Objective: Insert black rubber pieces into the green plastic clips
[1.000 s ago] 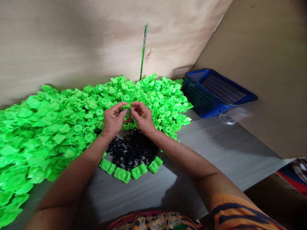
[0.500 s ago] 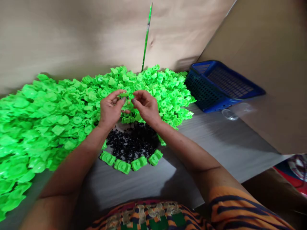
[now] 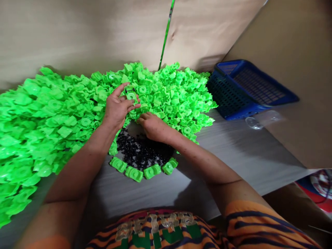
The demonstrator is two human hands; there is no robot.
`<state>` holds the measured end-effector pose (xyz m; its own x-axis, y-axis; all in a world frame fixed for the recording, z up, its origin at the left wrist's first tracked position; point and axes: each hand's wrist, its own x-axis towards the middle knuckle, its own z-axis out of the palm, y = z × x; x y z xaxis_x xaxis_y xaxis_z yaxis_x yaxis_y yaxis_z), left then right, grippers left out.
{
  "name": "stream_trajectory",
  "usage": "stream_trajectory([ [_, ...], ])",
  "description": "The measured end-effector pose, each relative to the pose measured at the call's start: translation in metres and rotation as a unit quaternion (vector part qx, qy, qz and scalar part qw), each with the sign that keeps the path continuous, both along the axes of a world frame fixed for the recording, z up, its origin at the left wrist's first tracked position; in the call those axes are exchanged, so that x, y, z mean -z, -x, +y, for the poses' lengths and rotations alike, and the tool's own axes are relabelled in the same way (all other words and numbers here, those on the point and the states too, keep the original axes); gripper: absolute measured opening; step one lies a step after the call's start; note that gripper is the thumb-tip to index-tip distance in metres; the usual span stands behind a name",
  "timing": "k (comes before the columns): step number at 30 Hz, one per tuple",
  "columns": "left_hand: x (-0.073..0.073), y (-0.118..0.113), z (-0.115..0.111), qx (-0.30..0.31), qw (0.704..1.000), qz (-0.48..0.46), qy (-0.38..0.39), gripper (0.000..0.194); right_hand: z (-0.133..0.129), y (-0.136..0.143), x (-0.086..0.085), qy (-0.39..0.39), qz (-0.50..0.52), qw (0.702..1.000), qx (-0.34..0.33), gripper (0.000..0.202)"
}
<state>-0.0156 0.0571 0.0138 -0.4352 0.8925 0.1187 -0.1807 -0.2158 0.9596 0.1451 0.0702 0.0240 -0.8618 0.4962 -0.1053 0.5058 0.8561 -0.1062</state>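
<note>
The left hand [image 3: 114,110] pinches one green piece [image 3: 131,99] between the thumb and the fingers, and holds it up in front of the large green pile [image 3: 64,119]. On the far end of this piece, a small black bar [image 3: 130,91] lies across it. The right hand [image 3: 155,128] is lower and apart from the left, near the front edge of the pile and over the far side of the black parts [image 3: 136,154]. Its fingers are bent and drawn together, with the tips pointing to the left; I cannot tell if they pinch something.

The black parts lie scattered on the grey tabletop [image 3: 228,152], between the two forearms. On their near side, four green pieces [image 3: 134,173] lie in a curved row, close to one another. A blue basket [image 3: 230,93] stands at the right end of the pile, and a clear plastic thing [image 3: 253,123] is just beside it. Behind the pile, a thin green strip [image 3: 166,38] is upright, slightly tilted, before the wooden wall [image 3: 77,34].
</note>
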Motion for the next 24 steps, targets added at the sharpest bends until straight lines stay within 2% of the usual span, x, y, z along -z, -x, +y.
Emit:
stream_trajectory([
  [7,-0.003,-0.002,-0.003,0.017,1.000,0.003,0.011,0.070,-0.008,0.001,0.001,-0.003,-0.065,0.996,-0.062,0.031],
  [11,-0.005,-0.005,-0.005,0.022,0.999,0.014,0.030,0.072,-0.008,0.005,0.007,0.004,-0.072,0.995,-0.067,0.029],
  [15,-0.006,-0.006,-0.008,0.023,0.999,0.021,0.027,0.074,0.002,0.004,0.012,0.034,-0.012,0.997,-0.070,0.023],
  [18,-0.007,-0.005,-0.008,0.025,0.999,0.027,0.017,0.074,0.012,-0.005,0.010,0.092,0.076,0.990,-0.069,0.018],
  [21,-0.007,-0.004,-0.009,0.044,0.999,0.024,0.008,0.074,0.023,-0.017,0.002,0.199,0.190,0.959,-0.072,0.018],
  [24,-0.006,-0.004,-0.009,0.068,0.998,0.014,-0.001,0.079,0.031,-0.027,-0.006,0.315,0.315,0.893,-0.066,0.018],
])
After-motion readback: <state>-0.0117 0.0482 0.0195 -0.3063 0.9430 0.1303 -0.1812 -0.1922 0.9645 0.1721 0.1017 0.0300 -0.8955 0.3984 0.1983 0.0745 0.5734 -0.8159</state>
